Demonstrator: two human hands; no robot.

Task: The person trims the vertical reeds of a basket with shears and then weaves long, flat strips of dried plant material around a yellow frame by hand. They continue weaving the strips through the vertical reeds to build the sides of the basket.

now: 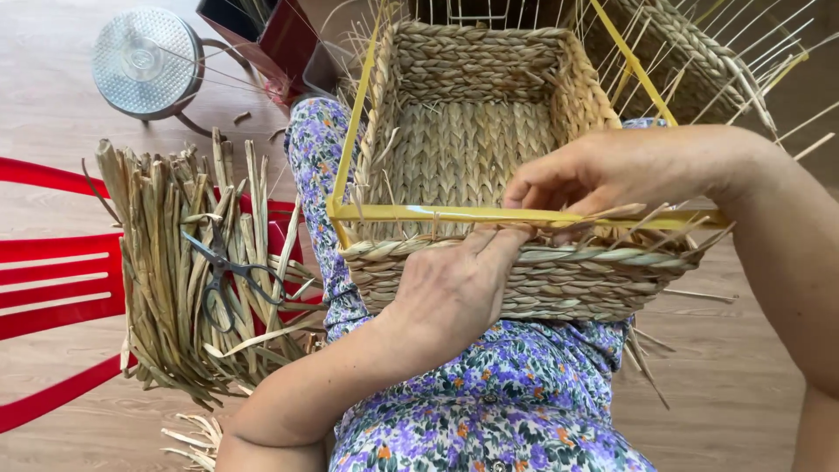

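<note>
On the far left, a red chair (52, 288) is holding a pile of dry reeds (166, 280), and a pair of scissors (223, 275) is lying on top of the pile. Next to that, the person is sitting with a woven basket (489, 157) resting on the lap. The left hand (454, 288) is pressing on the near rim, its fingers curled on the thick braid (568, 255). The right hand (612, 170) is pinching a loose reed end just above the yellow frame (419, 212); which strand it is holding is hard to tell. The person seems to be weaving the top edge. Next, the strand likely needs tucking under the braid and pulling tight.
</note>
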